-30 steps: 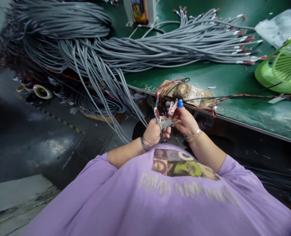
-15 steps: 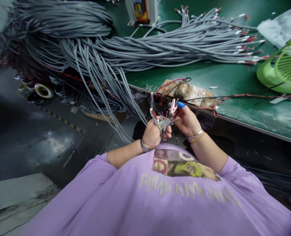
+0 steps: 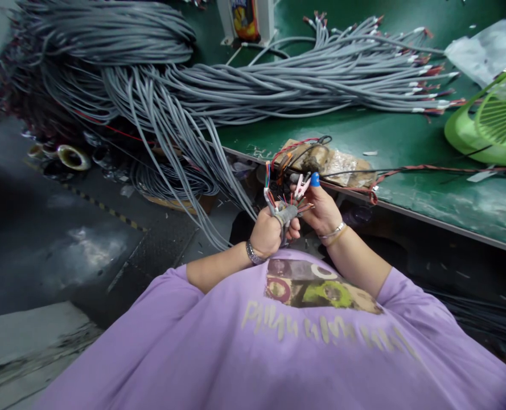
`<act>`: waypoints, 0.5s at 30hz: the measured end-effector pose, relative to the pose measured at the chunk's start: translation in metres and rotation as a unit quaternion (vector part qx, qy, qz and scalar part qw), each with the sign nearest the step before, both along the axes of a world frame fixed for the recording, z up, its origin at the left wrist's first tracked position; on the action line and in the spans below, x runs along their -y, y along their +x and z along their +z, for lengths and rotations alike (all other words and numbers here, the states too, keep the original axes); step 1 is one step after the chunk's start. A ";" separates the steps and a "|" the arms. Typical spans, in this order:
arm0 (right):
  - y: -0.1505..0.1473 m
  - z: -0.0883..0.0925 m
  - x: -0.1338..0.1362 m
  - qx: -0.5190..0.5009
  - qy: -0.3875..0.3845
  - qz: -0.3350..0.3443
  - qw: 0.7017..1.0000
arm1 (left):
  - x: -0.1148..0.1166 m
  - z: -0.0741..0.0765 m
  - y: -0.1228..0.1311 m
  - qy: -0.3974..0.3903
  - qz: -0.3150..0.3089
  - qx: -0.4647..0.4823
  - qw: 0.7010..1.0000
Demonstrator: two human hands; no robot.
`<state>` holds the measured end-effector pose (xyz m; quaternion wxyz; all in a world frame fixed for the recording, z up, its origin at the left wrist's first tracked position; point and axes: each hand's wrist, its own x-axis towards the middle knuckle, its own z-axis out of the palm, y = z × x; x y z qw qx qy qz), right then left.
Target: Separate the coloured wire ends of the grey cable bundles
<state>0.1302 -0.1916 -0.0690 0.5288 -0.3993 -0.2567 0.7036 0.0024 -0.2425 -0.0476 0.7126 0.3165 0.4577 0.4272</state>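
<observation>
- A green table (image 3: 423, 136) runs along the far side of a workroom, with a dark floor (image 3: 82, 245) at left.
- Just off the table's near edge, the left hand (image 3: 267, 232) keeps its grip clamped around a thick gray cable (image 3: 287, 214).
- Done, judging by its end: the covering is off, and colored wires (image 3: 307, 206) fan out.
- Left, as far as shows: those tips look loose and separate; whether any are joined is too small to tell.
- The right hand (image 3: 323, 212) is at the wires, its blue thumb cover (image 3: 315, 180) beside a pink clip (image 3: 301, 187); I cannot tell whether that grip is pinched on anything.
- Long gray cables (image 3: 299, 85) cover much of the table, colored ends bared at right.
- A wrapped block (image 3: 346, 168) and tangled leads sit close beyond the hands, crowding them; a twisted cord (image 3: 393, 169) trails right.
- A green fan (image 3: 466, 134) and plastic bag (image 3: 487, 51) stand farther off.
</observation>
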 end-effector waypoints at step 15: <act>0.008 -0.002 0.010 -0.034 -0.003 0.025 0.999 | 0.009 0.001 -0.008 0.015 -0.015 -0.021 1.000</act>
